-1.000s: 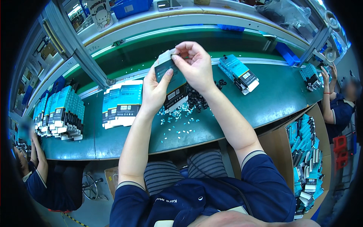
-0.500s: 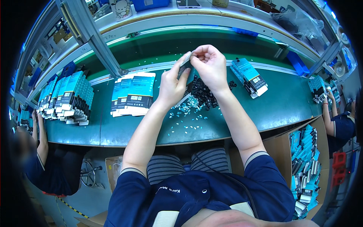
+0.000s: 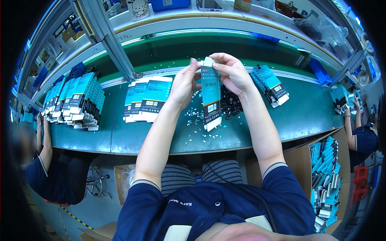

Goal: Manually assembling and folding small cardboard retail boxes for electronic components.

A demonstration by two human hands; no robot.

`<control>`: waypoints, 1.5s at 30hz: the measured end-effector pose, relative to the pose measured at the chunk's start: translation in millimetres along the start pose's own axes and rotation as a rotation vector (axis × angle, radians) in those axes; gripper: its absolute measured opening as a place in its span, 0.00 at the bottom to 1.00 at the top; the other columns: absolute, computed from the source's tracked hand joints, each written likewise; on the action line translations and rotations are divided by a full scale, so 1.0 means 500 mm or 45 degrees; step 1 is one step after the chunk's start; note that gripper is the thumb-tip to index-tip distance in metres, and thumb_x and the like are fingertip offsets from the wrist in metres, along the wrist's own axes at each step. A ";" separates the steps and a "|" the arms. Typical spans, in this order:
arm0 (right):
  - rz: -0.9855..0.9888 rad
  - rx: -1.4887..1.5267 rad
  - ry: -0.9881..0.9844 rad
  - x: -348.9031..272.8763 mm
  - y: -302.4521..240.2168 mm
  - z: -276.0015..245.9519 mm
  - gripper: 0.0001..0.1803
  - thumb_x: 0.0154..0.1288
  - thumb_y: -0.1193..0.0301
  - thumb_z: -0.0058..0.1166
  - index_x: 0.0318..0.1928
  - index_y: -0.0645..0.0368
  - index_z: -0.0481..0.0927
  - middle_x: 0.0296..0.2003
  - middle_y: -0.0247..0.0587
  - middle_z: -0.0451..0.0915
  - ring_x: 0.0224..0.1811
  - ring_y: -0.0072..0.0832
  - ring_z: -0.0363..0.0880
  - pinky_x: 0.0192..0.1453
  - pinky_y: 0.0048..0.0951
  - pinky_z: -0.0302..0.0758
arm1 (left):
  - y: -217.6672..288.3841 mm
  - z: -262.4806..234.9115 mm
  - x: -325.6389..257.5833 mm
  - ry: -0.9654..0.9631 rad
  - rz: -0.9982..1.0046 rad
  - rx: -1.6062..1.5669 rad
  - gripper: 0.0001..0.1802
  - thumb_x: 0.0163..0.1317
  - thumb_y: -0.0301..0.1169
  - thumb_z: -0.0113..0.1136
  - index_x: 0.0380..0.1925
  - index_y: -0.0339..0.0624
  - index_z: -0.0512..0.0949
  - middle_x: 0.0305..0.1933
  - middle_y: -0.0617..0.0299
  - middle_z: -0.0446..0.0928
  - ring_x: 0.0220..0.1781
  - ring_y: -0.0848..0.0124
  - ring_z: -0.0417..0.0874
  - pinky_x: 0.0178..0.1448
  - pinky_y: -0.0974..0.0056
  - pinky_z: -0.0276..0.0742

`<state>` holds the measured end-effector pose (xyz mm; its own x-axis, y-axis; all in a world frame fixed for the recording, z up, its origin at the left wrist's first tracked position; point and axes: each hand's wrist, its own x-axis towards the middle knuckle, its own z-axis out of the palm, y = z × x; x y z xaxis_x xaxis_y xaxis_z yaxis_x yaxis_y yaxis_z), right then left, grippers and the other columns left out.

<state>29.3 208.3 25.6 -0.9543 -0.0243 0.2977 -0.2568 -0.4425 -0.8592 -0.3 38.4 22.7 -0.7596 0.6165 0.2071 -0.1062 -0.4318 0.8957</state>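
A slim teal-and-black carton [image 3: 210, 90] stands nearly upright before me, its white top flap between my hands. My right hand [image 3: 233, 74] grips the carton near its top, thumb on the front. Beside its left edge is my left hand [image 3: 185, 86], thumb raised and fingers apart; whether those fingertips touch the carton is unclear. Behind and right of the carton lies a heap of small black parts [image 3: 231, 103]. Tiny teal and white pieces [image 3: 195, 116] are scattered on the green table [image 3: 161, 136] below my hands.
Flat cartons [image 3: 148, 98] lie left of centre, with a larger stack [image 3: 74, 102] farther left. More cartons [image 3: 270, 85] lie to the right. An open cardboard box [image 3: 341, 180] of cartons stands at my lower right. A metal post [image 3: 116, 56] rises behind the table. Co-workers sit at both sides.
The carton has turned so its printed front shows, hanging down between my hands. My left hand has shifted right and its thumb has lifted; my right hand now holds the carton's top.
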 end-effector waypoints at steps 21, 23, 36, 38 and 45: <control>0.174 -0.115 -0.068 0.002 0.031 0.015 0.14 0.54 0.78 0.62 0.42 0.61 0.79 0.38 0.36 0.80 0.42 0.23 0.77 0.50 0.26 0.73 | -0.044 -0.106 0.042 0.086 0.612 0.949 0.06 0.56 0.25 0.60 0.27 0.35 0.73 0.27 0.67 0.71 0.30 0.79 0.75 0.32 0.73 0.71; 0.178 -0.082 -0.073 0.008 0.035 0.009 0.14 0.54 0.78 0.61 0.43 0.60 0.79 0.39 0.37 0.80 0.43 0.24 0.77 0.52 0.27 0.73 | -0.047 -0.103 0.043 0.026 0.195 0.438 0.05 0.59 0.28 0.58 0.29 0.39 0.74 0.29 0.66 0.73 0.29 0.78 0.74 0.29 0.73 0.69; -0.212 -0.157 0.177 0.017 0.054 -0.025 0.11 0.61 0.74 0.56 0.45 0.59 0.75 0.37 0.34 0.77 0.39 0.19 0.75 0.45 0.23 0.73 | -0.036 -0.033 -0.003 -0.280 -0.283 0.021 0.35 0.52 0.44 0.64 0.53 0.32 0.65 0.51 0.50 0.73 0.53 0.63 0.77 0.58 0.59 0.73; -0.186 -0.189 0.253 0.020 0.074 -0.055 0.10 0.62 0.73 0.55 0.44 0.59 0.76 0.38 0.33 0.77 0.39 0.18 0.75 0.43 0.22 0.72 | -0.038 -0.034 0.011 -0.105 -0.078 -0.178 0.33 0.52 0.41 0.61 0.55 0.33 0.64 0.53 0.48 0.73 0.52 0.61 0.78 0.58 0.59 0.73; 0.189 -0.593 0.115 0.002 0.070 -0.006 0.23 0.68 0.52 0.46 0.37 0.61 0.81 0.27 0.30 0.78 0.29 0.16 0.73 0.36 0.19 0.70 | -0.015 -0.049 0.012 -0.010 0.089 -0.248 0.33 0.59 0.49 0.53 0.55 0.34 0.65 0.53 0.47 0.73 0.55 0.60 0.77 0.59 0.55 0.73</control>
<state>18.8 195.5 -5.2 -0.9900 0.0303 0.1381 -0.1379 0.0076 -0.9904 -19.8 29.5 7.6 -0.7643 0.5857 0.2699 -0.1764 -0.5924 0.7861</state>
